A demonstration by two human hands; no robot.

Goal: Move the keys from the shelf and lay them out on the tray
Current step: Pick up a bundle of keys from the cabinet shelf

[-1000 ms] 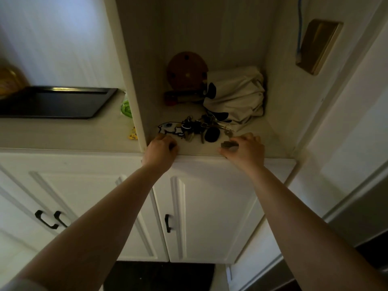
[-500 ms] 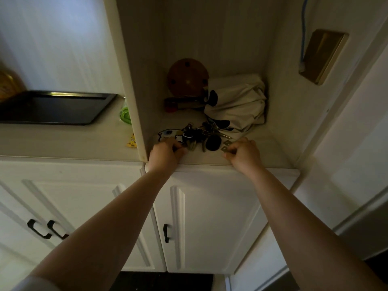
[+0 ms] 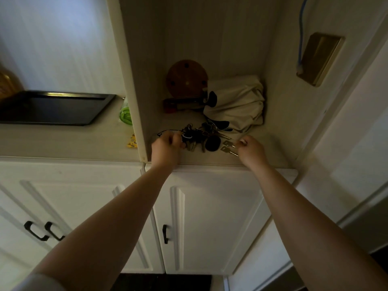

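A dark bunch of keys with a black round fob lies near the front of the shelf. My left hand is curled over the bunch's left end and covers its flat charm. Two loose brass keys lie just right of the fob. My right hand pinches them at their right ends. The black tray sits on the counter to the left, outside the shelf's side wall.
A round wooden disc and a cream cloth bag stand at the back of the shelf. A green item and a yellow piece lie beside the tray. Cabinet doors with black handles are below. A brass box hangs on the right wall.
Both hands have moved from the shelf's front edge onto the keys. The left hand now covers the white charm, and the right hand's fingers have closed on the loose keys.
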